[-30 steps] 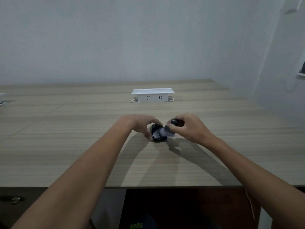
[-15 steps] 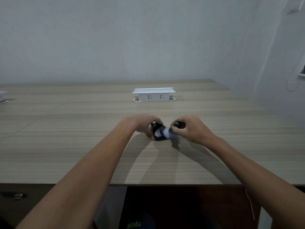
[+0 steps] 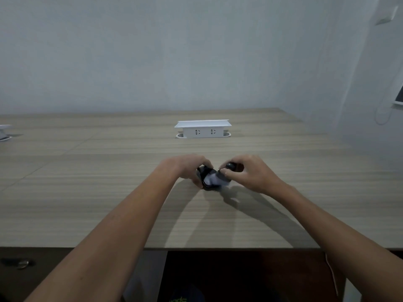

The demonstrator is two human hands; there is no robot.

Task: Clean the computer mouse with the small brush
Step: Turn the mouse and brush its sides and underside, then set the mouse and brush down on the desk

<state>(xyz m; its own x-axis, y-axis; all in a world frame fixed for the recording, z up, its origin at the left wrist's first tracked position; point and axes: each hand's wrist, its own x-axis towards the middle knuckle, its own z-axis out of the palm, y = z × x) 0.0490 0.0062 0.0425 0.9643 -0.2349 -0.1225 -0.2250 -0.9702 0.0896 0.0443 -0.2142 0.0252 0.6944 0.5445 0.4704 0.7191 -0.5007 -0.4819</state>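
Note:
A black computer mouse rests on the wooden table, gripped from the left by my left hand. My right hand holds a small brush with a dark handle. Its pale bristles lie blurred against the right side of the mouse. My fingers hide much of the mouse.
A white pop-up power socket box stands on the table behind my hands. At the far left edge sits part of a white object. The table's front edge runs below my forearms, with a dark gap beneath it.
The brush bristles have swept leftward over the mouse. Both hands stay in nearly the same place on the table.

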